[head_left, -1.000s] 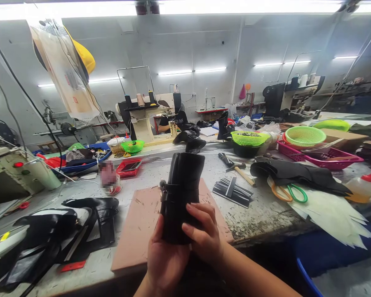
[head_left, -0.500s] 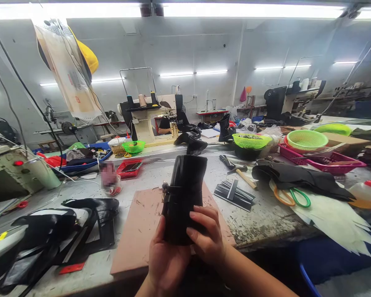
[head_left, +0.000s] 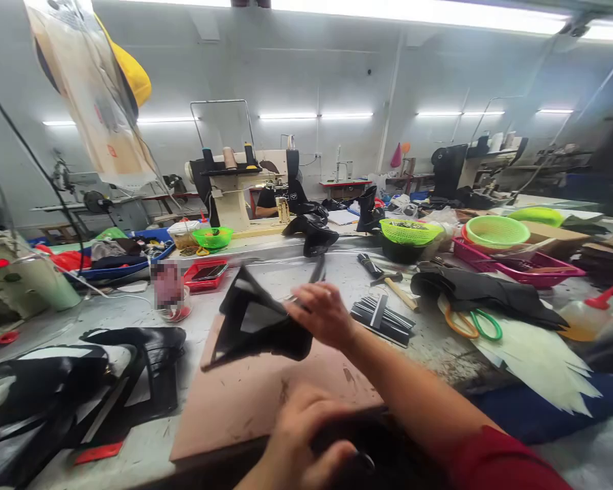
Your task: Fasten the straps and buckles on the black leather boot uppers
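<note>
My right hand (head_left: 324, 314) is closed on the edge of a black leather boot upper (head_left: 280, 327). The piece is tilted and blurred, hanging over a pinkish board (head_left: 235, 408), with gaps between its parts. Lower down, close to me, is my left hand (head_left: 301, 435), its thumb and fingers curved and smeared by motion. Right beside it, at the bottom edge, is something dark with a small metal ring (head_left: 365, 463); whether the hand touches it I cannot tell.
More black uppers (head_left: 148, 367) lie at left by a red strip (head_left: 99, 452). On the right are black strips (head_left: 383, 316), a hammer (head_left: 399, 292), scissors (head_left: 473, 323), a glue bottle (head_left: 592, 313) and a magenta basket (head_left: 521, 269). A sewing machine (head_left: 235, 197) stands behind.
Half a second ago both hands held an upright black boot shaft over the board. Now they are apart: the right is farther forward with a spread-out upper, the left lower and nearer me.
</note>
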The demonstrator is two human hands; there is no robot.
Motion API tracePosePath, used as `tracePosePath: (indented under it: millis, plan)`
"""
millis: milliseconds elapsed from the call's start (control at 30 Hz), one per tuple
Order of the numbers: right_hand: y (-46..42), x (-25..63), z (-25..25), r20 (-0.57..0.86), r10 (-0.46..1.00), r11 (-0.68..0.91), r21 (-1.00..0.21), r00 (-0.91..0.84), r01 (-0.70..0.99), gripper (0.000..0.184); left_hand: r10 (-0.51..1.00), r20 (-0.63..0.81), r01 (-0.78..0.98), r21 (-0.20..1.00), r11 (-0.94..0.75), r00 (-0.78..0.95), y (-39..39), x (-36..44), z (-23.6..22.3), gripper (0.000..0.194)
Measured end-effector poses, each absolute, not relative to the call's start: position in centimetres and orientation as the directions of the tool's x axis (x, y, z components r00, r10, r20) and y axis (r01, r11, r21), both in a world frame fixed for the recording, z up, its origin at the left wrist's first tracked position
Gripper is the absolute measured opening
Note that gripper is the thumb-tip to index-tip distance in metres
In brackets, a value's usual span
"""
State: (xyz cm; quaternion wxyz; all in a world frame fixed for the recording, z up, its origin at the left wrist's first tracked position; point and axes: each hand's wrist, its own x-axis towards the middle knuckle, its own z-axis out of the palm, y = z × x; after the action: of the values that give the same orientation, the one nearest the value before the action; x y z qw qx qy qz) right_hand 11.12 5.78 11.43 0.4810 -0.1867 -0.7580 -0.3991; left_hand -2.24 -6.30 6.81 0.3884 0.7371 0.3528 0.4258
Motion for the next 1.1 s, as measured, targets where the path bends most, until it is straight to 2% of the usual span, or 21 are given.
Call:
tracePosePath:
  millis: [33,67,133,200,267,300,333,367,467,533,600,767,833,900,933,1000,1067,1100]
  plan:
    - [5.9,11.0,9.9,0.846,-0.096,0.638,0.456,-0.524,0.62,0.02,0.823,0.485,0.306,0.769,-0.562,0.296,-5.7,-3.1,7.1,0.032]
    - [5.9,11.0,8.3,0.827,-0.077,0.657,0.462,-0.557,0.596,0.023,0.79,0.579,0.413,0.682,-0.604,0.2,-4.9,-4.0,7.1,0.036]
    - [6.0,11.6,5.2,0.847,0.011,0.654,0.396,-0.531,0.644,0.032,0.767,0.636,0.57,0.601,-0.56,0.083,-2.8,-5.6,6.4,0.045]
    - [6.4,13.1,3.4,0.902,0.186,0.571,0.224,-0.39,0.79,0.038,0.792,0.605,0.68,0.549,-0.487,0.079,-1.0,-6.5,5.2,0.042]
    - [7.8,15.7,3.0,0.858,0.489,0.363,-0.035,-0.159,0.931,0.036,0.811,0.572,0.791,0.436,-0.429,0.125,-0.1,-6.9,4.0,0.037]
    - [8.7,17.2,3.1,0.757,0.653,0.203,-0.155,-0.016,0.967,0.036,0.812,0.563,0.839,0.359,-0.408,0.154,0.1,-6.9,3.8,0.036]
    - [9.8,18.7,3.4,0.599,0.789,0.017,-0.243,0.137,0.97,0.036,0.811,0.557,0.876,0.284,-0.39,0.181,0.1,-6.8,3.7,0.037]
    - [11.0,20.1,3.7,0.417,0.862,-0.173,-0.291,0.288,0.941,0.039,0.813,0.545,0.9,0.223,-0.375,0.204,0.0,-6.6,3.8,0.037]
    - [14.0,23.0,4.1,0.188,0.897,-0.335,-0.3,0.399,0.893,0.039,0.861,0.452,0.929,0.16,-0.333,0.231,-0.5,-5.7,4.8,0.04]
    - [14.9,23.5,3.9,0.128,0.913,-0.337,-0.297,0.387,0.894,0.03,0.903,0.356,0.918,0.221,-0.331,0.24,-1.0,-4.9,5.4,0.043]
    - [15.1,23.3,3.6,0.122,0.919,-0.324,-0.306,0.374,0.895,0.023,0.93,0.257,0.879,0.332,-0.342,0.264,-1.5,-4.3,5.9,0.045]
    - [13.4,22.8,4.4,0.211,0.916,-0.22,-0.45,0.342,0.866,0.034,0.936,0.061,0.767,0.557,-0.32,0.347,-3.4,-4.4,7.5,0.052]
    - [11.4,22.4,5.1,0.304,0.91,-0.035,-0.619,0.281,0.785,0.033,0.937,0.057,0.729,0.612,-0.306,0.346,-4.2,-5.1,8.5,0.051]
    - [8.2,21.2,6.0,0.462,0.874,0.297,-0.752,0.149,0.588,0.025,0.955,0.102,0.67,0.691,-0.271,0.28,-4.9,-5.7,9.6,0.041]
    - [6.2,20.1,6.4,0.545,0.837,0.457,-0.751,0.056,0.478,0.018,0.963,0.121,0.616,0.748,-0.248,0.241,-5.2,-5.9,10.0,0.036]
    - [2.2,17.6,7.2,0.617,0.757,0.649,-0.674,-0.214,0.354,0.01,0.969,0.111,0.442,0.874,-0.201,0.222,-5.5,-5.9,10.4,0.028]
    - [-1.3,14.9,7.8,0.604,0.661,0.736,-0.636,-0.446,0.231,0.009,0.964,0.05,0.239,0.964,-0.114,0.26,-5.7,-5.5,10.3,0.026]
    - [-2.5,13.8,8.0,0.604,0.628,0.75,-0.638,-0.491,0.175,0.008,0.962,0.008,0.155,0.987,-0.052,0.275,-5.8,-5.2,10.1,0.028]
